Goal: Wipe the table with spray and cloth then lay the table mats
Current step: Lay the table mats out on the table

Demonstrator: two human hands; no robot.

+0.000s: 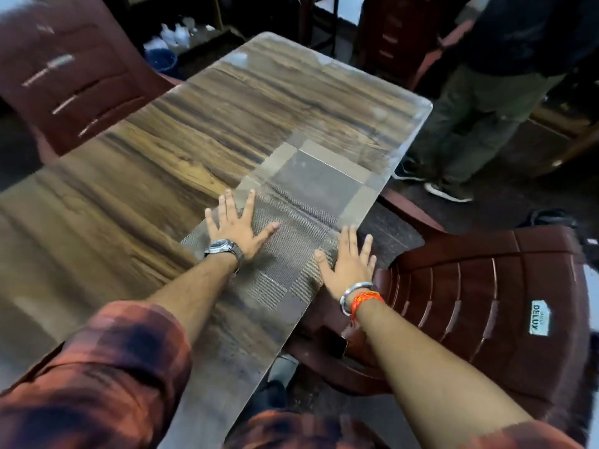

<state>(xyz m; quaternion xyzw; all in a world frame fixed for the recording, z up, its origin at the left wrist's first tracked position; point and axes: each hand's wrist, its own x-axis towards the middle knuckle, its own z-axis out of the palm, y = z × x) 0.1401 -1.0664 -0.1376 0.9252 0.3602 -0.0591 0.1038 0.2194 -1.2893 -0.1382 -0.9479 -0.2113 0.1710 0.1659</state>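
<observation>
- Wiping looks finished: no spray or cloth shows on the table (155,163).
- One mat (301,202) lies at 3 o'clock.
- Left hand (236,223) and right hand (348,257) press it flat, each grip open, fingers spread.
- Other mats seemingly remain.

The long brown wood-grain table (168,150) with rounded corners has a clear shiny cover on top. One grey woven see-through table mat (291,202) lies flat on it, at about 4 o'clock, right along the table's edge. Two flat hands press on the mat.
</observation>
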